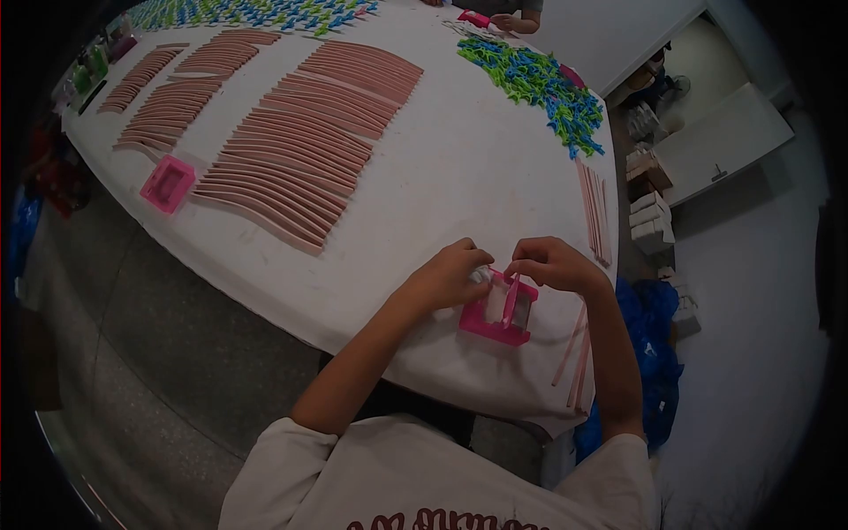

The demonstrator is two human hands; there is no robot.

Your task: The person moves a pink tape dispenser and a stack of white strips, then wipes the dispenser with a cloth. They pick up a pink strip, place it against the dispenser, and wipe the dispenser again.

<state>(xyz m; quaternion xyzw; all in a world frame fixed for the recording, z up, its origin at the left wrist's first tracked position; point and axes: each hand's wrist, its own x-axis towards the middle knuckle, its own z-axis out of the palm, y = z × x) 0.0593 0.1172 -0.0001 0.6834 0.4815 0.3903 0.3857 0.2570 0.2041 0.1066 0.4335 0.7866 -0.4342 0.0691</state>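
Observation:
A bright pink open-topped box sits on the white table close in front of me. My right hand is closed in a pinch over its far right corner. From those fingertips a narrow pink strip hangs down across the box opening. My left hand is at the box's far left corner, thumb and fingers curled together around something small and whitish, too blurred to name. Just right of the box, a few thin pale-pink strips lie under my right forearm.
Long rows of pale-pink strips cover the table's left half, with a second pink box beside them. Blue and green pieces are heaped at the far right, near another person's hand. More strips lie along the right edge.

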